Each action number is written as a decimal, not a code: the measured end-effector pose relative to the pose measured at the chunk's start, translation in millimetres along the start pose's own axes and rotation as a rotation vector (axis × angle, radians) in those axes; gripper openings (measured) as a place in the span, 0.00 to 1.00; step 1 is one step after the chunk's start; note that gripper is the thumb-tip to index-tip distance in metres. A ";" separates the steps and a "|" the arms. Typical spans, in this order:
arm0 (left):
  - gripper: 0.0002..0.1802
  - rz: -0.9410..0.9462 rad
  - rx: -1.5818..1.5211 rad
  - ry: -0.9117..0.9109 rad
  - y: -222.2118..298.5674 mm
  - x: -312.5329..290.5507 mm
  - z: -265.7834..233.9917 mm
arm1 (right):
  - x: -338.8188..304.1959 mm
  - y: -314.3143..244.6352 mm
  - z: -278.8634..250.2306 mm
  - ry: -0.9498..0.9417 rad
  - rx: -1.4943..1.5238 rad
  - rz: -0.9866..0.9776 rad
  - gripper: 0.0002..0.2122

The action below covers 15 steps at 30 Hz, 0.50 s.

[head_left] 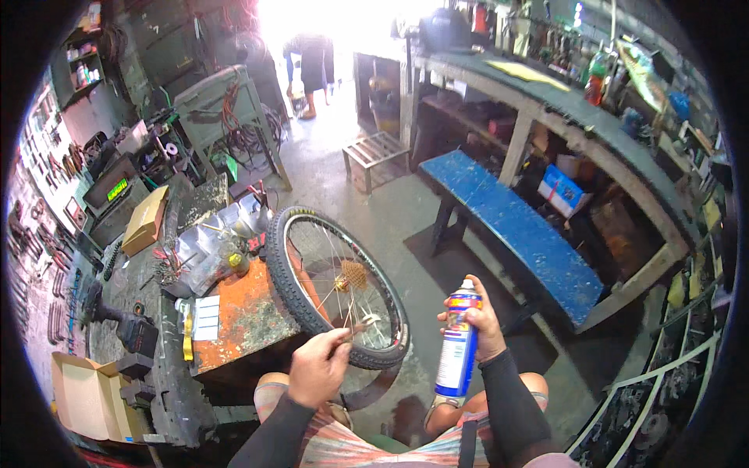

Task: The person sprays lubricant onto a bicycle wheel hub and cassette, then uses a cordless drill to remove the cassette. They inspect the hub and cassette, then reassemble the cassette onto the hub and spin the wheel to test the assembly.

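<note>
My right hand is wrapped round a blue and yellow spray can and holds it upright, its nozzle end at the top. In front of my lap, my left hand is closed in a pinch on a small thin metal part; its exact kind is too small to tell. Behind that part stands a bicycle wheel with a black knobby tyre, tilted against the orange-topped bench. A brownish sprocket cassette sits at its hub. Between the wheel and the can there is a gap.
The worn orange bench top lies left, with clear plastic bins and an open cardboard box around it. A blue bench stands right, before a long workbench. A slatted stool and a person are farther off.
</note>
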<state>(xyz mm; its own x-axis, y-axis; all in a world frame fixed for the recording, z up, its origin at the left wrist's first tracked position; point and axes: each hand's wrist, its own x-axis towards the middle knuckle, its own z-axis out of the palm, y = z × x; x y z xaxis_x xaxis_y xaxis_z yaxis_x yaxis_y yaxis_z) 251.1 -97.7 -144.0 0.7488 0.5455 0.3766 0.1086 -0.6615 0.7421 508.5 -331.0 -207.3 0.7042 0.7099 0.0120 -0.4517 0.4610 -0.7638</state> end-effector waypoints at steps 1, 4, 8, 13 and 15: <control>0.12 0.043 -0.035 -0.068 -3.5 3.8 13.1 | -9.4 -7.3 -1.7 0.027 -0.190 -0.025 0.44; 0.13 0.143 0.033 -0.121 -10.7 10.7 35.1 | -31.9 -52.8 20.6 -0.106 -1.229 -0.227 0.43; 0.14 0.078 -0.065 -0.120 -24.6 26.7 69.2 | -41.7 -100.0 31.6 0.373 -0.771 -0.552 0.37; 0.16 -0.161 -0.207 -0.218 -30.6 37.0 96.1 | -44.1 -59.7 48.7 -0.109 -1.440 -0.483 0.36; 0.16 -0.145 -0.171 -0.253 -26.6 39.9 110.2 | -41.5 -32.6 40.5 0.035 -1.449 -0.468 0.36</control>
<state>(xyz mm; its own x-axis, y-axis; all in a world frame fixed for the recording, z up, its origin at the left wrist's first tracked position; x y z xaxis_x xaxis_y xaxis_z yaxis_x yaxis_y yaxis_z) 350.1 -115.0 -209.8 0.8743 0.4687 0.1264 0.1309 -0.4784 0.8683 471.8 -353.9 -156.8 0.6483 0.6309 0.4262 0.7042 -0.2842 -0.6506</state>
